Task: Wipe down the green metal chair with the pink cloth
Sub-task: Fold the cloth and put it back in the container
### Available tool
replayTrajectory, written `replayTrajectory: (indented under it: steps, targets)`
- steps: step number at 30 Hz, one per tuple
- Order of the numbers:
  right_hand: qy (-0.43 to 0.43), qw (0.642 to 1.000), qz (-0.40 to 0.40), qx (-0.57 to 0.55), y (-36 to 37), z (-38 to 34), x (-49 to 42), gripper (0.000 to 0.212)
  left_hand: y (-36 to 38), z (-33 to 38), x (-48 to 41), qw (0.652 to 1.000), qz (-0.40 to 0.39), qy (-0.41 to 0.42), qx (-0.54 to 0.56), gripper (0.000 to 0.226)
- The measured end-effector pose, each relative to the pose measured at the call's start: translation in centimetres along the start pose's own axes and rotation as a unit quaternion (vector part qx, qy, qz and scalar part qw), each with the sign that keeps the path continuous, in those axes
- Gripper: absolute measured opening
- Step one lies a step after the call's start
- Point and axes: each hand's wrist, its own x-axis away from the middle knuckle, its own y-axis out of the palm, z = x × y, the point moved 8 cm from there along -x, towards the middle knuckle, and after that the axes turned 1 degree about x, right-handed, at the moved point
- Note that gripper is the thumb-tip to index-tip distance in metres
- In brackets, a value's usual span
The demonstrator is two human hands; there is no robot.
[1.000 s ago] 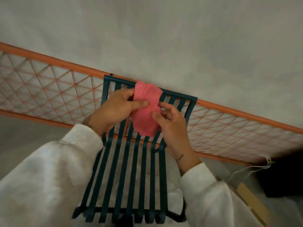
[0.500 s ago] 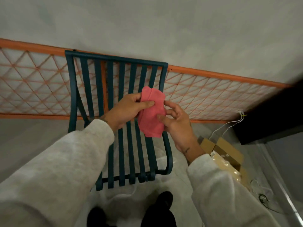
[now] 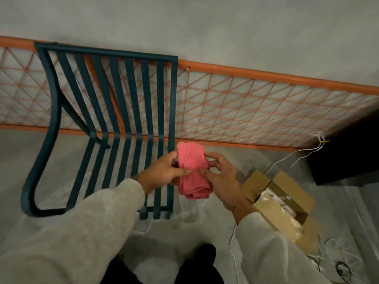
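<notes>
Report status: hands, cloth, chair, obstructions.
Left hand and right hand both pinch folded pink cloth. Cloth over green chair right edge, contact unclear. Cardboard box beside, right.

I can read no writing, label, brand or number anywhere here. The small dark mark on the wrist of my right hand (image 3: 222, 181) is too blurred to read, and the cardboard box (image 3: 286, 186) shows no legible print.

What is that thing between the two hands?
The folded pink cloth. The left hand pinches one side and the right hand pinches the other, as the head view shows.
</notes>
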Motion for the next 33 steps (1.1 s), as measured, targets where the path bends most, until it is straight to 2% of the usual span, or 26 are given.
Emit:
replayTrajectory:
  steps: [7, 10, 14, 19, 25, 28, 31, 33]
  targets:
    - [0.055, 0.995, -0.051, 0.072, -5.9, 10.8, -0.7, 0.045, 7.9, -9.2, -3.4, 0.994, 0.079, -0.063, 0.029, 0.053]
    - [0.095, 0.986, -0.089, 0.104, -6.0, 16.6, -1.1, 0.050, 9.8, -15.3, -5.8, 0.992, 0.086, -0.094, -0.006, 0.063]
    - [0.133, 0.971, -0.116, 0.161, -5.7, 24.3, -2.4, 0.038, 11.1, -22.3, -9.3, 0.987, 0.101, -0.122, -0.039, 0.061]
    - [0.176, 0.947, -0.173, 0.203, -4.1, 35.4, -5.8, 0.058, 11.7, -32.5, -15.4, 0.979, 0.104, -0.162, -0.074, 0.062]
    - [0.179, 0.933, -0.204, 0.236, -0.4, 49.3, -10.7, 0.066, 11.0, -44.7, -22.9, 0.970, 0.111, -0.190, -0.103, 0.061]
    - [0.204, 0.929, -0.212, 0.226, 2.1, 55.3, -13.3, 0.056, 9.8, -50.3, -26.6, 0.967, 0.107, -0.201, -0.111, 0.062]
    - [0.206, 0.922, -0.228, 0.236, 3.7, 60.6, -15.7, 0.069, 8.7, -54.6, -29.8, 0.967, 0.096, -0.205, -0.119, 0.069]
    - [0.193, 0.927, -0.235, 0.221, 4.6, 62.6, -16.7, 0.068, 8.3, -56.6, -31.2, 0.965, 0.100, -0.214, -0.114, 0.074]
